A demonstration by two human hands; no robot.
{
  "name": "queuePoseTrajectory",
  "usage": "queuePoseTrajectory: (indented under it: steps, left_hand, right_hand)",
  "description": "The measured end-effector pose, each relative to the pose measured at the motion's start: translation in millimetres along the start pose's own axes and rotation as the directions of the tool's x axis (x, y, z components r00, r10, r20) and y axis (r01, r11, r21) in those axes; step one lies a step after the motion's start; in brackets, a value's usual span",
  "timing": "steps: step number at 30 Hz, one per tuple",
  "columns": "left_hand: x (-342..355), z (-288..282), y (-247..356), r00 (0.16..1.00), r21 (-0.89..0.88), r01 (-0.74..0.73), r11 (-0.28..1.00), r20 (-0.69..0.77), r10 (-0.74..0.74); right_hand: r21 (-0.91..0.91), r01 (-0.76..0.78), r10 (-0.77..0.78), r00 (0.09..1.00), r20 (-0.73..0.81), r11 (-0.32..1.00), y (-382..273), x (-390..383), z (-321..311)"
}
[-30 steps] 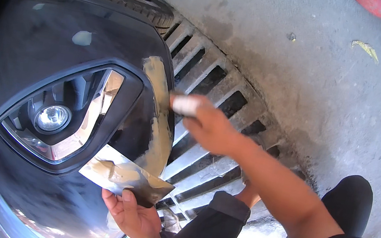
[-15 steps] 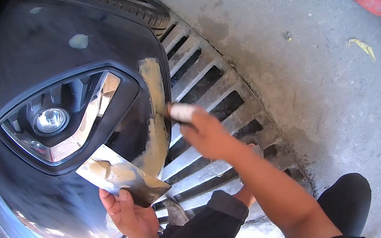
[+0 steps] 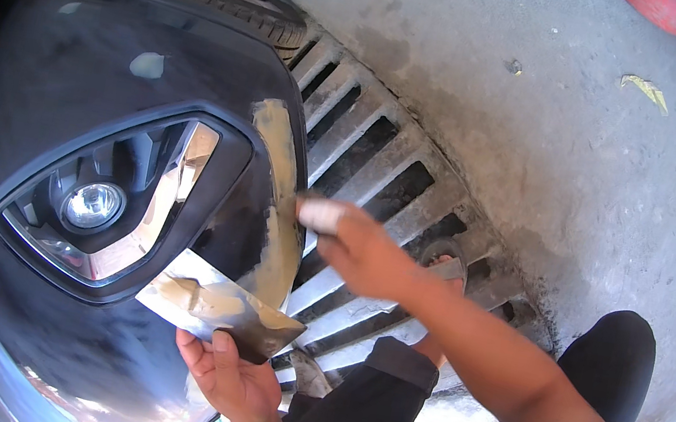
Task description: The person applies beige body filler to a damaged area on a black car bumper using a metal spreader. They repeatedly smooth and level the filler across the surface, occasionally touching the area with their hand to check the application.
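My left hand (image 3: pixel 234 378) grips a flat shiny metal plate (image 3: pixel 204 300) by its lower edge, thumb showing at the front. Beige putty (image 3: pixel 182 291) is smeared across the plate. Beside the edge of a dark car bumper (image 3: pixel 206 40), my right hand (image 3: pixel 355 245) is closed and blurred, with a white wrapping on a finger. A small dark edge shows at its fingertips, too smeared to name. A long beige strip of putty (image 3: pixel 283 149) runs down the bumper's edge, right of the fog lamp (image 3: pixel 93 206). The right fingertips are against or close to this strip.
A slatted drain grate (image 3: pixel 363 162) lies on the concrete floor (image 3: pixel 543 146) beside the bumper. A tyre (image 3: pixel 271 19) stands beyond. My bent knee (image 3: pixel 611 356) is at the right. A dry leaf (image 3: pixel 645 90) and a red object (image 3: pixel 666 11) lie farther off.
My right hand has moved slightly down along the putty strip. The left hand and plate have stayed nearly in place, and the whole view has shifted a little.
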State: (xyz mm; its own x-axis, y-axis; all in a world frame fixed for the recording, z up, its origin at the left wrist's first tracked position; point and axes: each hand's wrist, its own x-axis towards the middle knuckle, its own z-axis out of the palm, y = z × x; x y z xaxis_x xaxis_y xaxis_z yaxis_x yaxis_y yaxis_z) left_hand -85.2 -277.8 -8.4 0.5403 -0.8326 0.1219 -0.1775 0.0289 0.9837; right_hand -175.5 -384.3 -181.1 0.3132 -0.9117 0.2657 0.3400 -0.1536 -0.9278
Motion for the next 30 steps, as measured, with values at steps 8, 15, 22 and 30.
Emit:
queuePoseTrajectory:
  steps: [8, 15, 22, 30]
  left_hand:
    - [-2.4, -4.5, 1.6, 0.999, 0.011, 0.002, 1.000, -0.053, -0.001]
    - [-2.8, -2.1, 1.9, 0.997, -0.064, 0.080, 0.995, -0.010, -0.081]
    - [-2.1, -1.5, 1.2, 0.993, -0.120, 0.113, 0.986, 0.032, -0.109]
    - [-2.2, -4.4, 1.9, 0.995, -0.111, 0.102, 0.989, 0.025, -0.100]
  right_hand:
    - [-0.135, -0.050, 0.052, 0.999, 0.010, 0.990, -4.2, 33.4, 0.0]
    - [0.199, -0.207, 0.206, 0.978, 0.026, 0.958, -18.5, -19.1, -14.7]
    - [-0.098, -0.060, 0.054, 0.997, -0.060, 0.993, -12.9, 36.5, -36.4]
    - [-0.263, 0.115, -0.093, 0.991, 0.092, 0.958, -10.9, 55.8, -21.5]
